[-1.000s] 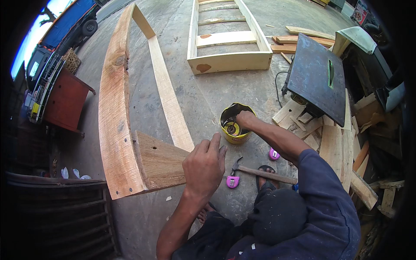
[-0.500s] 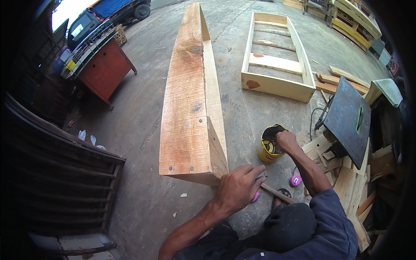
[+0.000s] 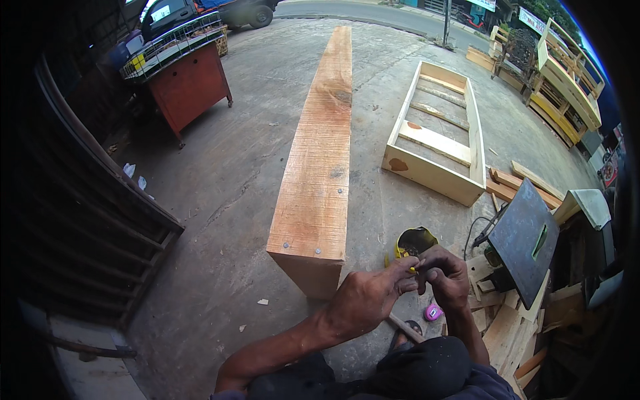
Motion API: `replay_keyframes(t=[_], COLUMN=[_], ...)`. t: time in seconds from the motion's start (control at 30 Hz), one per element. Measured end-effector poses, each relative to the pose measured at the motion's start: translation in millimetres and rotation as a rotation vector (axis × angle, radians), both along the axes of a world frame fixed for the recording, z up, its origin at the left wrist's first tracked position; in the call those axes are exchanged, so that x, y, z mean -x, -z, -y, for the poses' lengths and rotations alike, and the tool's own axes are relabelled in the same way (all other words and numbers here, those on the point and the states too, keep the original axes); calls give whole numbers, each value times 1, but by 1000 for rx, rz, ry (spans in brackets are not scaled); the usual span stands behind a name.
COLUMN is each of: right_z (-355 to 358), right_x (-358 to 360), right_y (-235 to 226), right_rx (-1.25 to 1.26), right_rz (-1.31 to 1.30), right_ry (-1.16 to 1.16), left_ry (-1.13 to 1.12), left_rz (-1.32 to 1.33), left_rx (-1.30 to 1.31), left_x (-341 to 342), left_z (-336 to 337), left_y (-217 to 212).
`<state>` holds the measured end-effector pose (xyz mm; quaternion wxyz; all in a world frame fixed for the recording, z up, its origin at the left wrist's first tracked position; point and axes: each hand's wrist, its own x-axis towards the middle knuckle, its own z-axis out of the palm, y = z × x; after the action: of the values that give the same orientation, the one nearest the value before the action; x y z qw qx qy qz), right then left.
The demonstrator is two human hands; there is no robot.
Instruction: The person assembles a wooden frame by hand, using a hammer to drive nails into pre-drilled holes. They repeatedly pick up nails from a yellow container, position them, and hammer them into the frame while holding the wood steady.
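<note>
While both hands [image 3: 363, 301] [image 3: 445, 279] meet fingertip to fingertip above the yellow can [image 3: 413, 241], any pinched object stays unseen

Small yellow item [image 3: 415, 269], pinched between the fingertips of the left hand [image 3: 363, 300] and right hand [image 3: 445, 277]; too small to identify. Open yellow tin [image 3: 415, 242] stands upright on the concrete floor, just at 12 o'clock of the hands

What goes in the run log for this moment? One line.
left hand | right hand | fingertips meet, contents unclear | above open yellow round tin | beside long pale wooden box
</note>
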<state>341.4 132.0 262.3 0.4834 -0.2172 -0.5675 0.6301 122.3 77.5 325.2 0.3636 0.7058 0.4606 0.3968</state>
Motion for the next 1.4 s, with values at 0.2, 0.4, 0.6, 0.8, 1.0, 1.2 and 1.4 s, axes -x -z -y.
replay_keyframes(t=[0.2, 0.4, 0.6, 0.8, 1.0, 1.2, 1.4], right_z=[55, 105, 65, 22, 10, 16, 17], right_x=[-34, -63, -54, -40, -9, 15, 27], right_y=[160, 253, 113, -54, -157, -199, -207], right_rx=[-81, 20, 393, 295, -618, -982, -935], right_rz=[1448, 1607, 1278, 817, 1037, 968, 915], right_ry=[-247, -61, 37, 31, 252, 327, 384], left_ry=[-221, -435, -499, -466, -419, -388, -370], left_rz=[-69, 221, 98, 116, 97, 39, 10], left_rx=[-571, -21, 43, 46, -41, -136, -165], left_x=[71, 93, 87, 89, 90, 92, 92], left_z=[12, -31, -39, -36, -37, -36, -38], left_y=[-82, -86, -73, -70, -67, -64, -64])
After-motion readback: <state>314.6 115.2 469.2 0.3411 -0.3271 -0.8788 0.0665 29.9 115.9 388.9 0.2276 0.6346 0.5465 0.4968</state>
